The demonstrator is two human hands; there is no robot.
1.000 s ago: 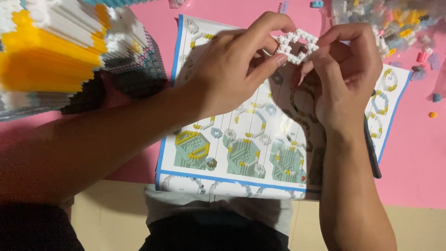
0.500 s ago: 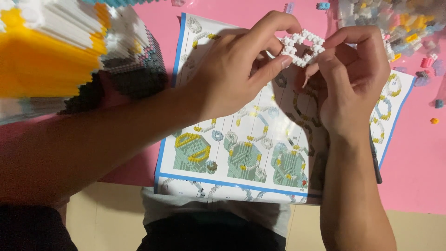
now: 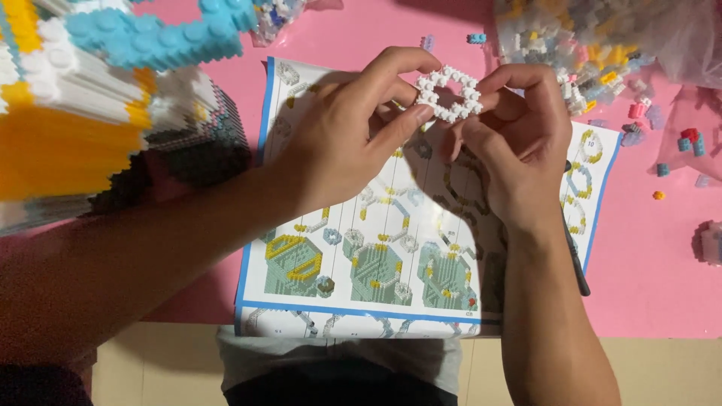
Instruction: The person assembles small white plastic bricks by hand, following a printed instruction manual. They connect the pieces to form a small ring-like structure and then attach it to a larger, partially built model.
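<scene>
Both of my hands hold a small white ring of tiny building blocks above an instruction sheet. My left hand pinches the ring's left side between thumb and forefinger. My right hand grips its right side, fingers curled over the top. The sheet shows drawings of hexagonal rings and greenish block shapes and lies on a pink mat.
A large block model in white, yellow, blue and black fills the upper left. A clear bag of mixed small blocks lies at the top right, with loose pieces scattered nearby. A dark pen lies by the sheet's right edge.
The hands and the white ring have stayed in nearly the same place; the fingers shifted slightly on the ring. The view moved a little.
</scene>
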